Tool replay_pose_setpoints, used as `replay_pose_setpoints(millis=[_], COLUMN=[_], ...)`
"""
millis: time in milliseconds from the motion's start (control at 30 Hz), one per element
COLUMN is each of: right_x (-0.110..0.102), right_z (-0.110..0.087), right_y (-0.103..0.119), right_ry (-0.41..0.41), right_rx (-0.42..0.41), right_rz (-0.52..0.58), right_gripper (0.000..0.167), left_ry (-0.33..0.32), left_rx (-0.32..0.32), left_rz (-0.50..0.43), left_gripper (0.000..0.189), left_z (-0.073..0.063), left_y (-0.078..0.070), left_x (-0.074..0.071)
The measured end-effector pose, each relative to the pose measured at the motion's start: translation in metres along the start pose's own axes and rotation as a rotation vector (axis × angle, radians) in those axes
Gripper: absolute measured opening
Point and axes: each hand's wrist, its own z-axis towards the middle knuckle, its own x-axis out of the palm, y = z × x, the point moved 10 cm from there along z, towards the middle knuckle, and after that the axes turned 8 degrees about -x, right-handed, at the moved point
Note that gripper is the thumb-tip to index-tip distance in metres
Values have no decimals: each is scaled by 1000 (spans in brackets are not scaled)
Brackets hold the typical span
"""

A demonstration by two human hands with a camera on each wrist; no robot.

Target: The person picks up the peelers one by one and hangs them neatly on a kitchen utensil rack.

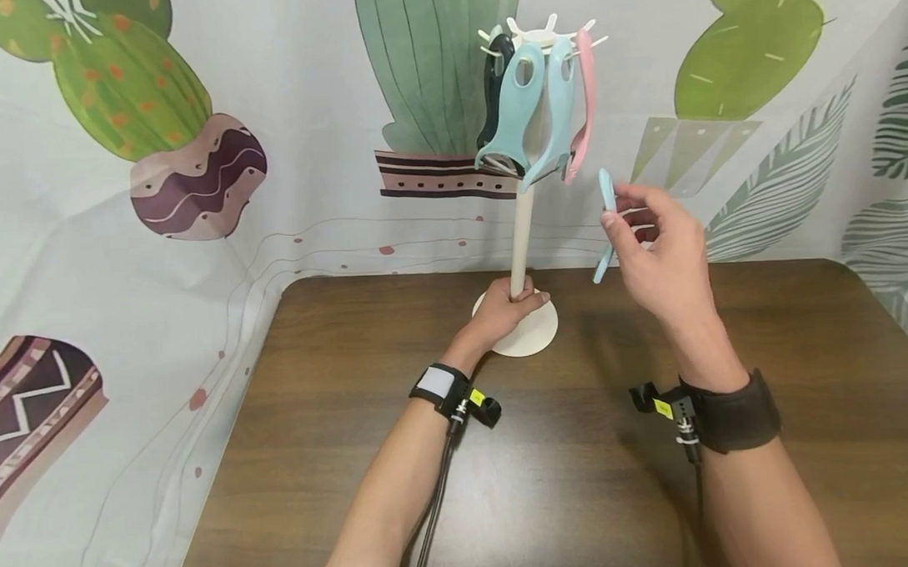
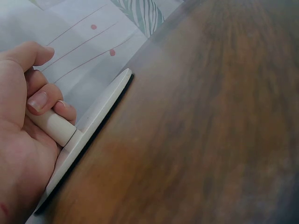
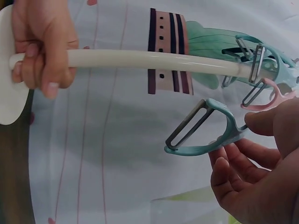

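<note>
My left hand (image 1: 506, 311) grips the bottom of a white stand's pole (image 1: 523, 239), just above its round base (image 1: 534, 337). In the left wrist view the fingers of the left hand (image 2: 28, 107) curl round that pole. To the right of the stand, my right hand (image 1: 663, 243) holds a light blue peeler (image 1: 605, 203) in the air, apart from the stand. The right wrist view shows the peeler (image 3: 201, 149) pinched between thumb and fingers, its blade free. Several peelers hang from the stand's top hooks (image 1: 550, 36): light blue (image 1: 521, 106), black (image 1: 495, 90) and pink (image 1: 585, 104).
A brown wooden table (image 1: 566, 480) carries the stand near its far edge. Behind it hangs a white cloth (image 1: 307, 155) printed with cacti and leaves. Each wrist wears a black strap (image 1: 732, 416) with a small camera and a cable.
</note>
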Motion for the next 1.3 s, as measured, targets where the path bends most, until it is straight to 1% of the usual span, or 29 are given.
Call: replay_pose_setpoints(millis=[200,433,533,667,833,900,1067,1133,1300], right_x=[-3,-14,-17,-19,-19,-20,-22,-23,-23], right_z=[10,19,21,24,31,35,43,45,51], right_y=[11,41,48,49,50,50,52,53,53], right_ry=[-48,-138,-162,-184,-214,-218,-229,-232,-229], right_rx=[13,10,6,16,24,27,20,13,6], right_rz=[70,193,222,251,331,368,408,408,471], right_gripper=[31,29,28,28,27,27,26,26,25], left_ry=[-4,-2,-2,1,7,12,22,19,-3], left_rx=[6,21,21,16,-3,-12,-23,-27,-17], left_rz=[17,8,7,10,4,1,3,5,18], left_gripper=[43,43,44,44,44,44,43,43,44], left_z=[-1,-1,0,1,1,1,2,2,2], left_y=[0,0,1,3,4,4,4,5,4], left_x=[0,0,0,0,0,0,1,1,-1])
